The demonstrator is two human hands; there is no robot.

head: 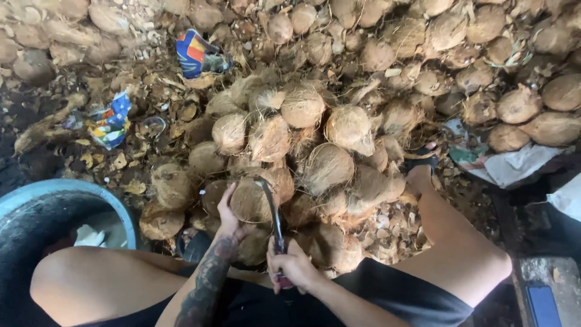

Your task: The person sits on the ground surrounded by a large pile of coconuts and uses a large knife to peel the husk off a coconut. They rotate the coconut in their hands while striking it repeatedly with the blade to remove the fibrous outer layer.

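My left hand [229, 213] grips a brown husked coconut [253, 200] at the near edge of a big pile of coconuts [327, 130]. My right hand [292, 266] is closed on the handle of a curved dark blade [273, 209]. The blade's tip rests on top of the held coconut. My bare knees frame both hands, left knee [72, 272] and right knee [478, 257].
A blue-rimmed dark tub [54, 194] with white coconut pieces [91, 236] sits at the lower left. Husk scraps litter the ground. Colourful wrappers [196, 54] [112, 124] lie at the upper left. Crumpled paper [514, 163] and a blue flat object [541, 306] lie at the right.
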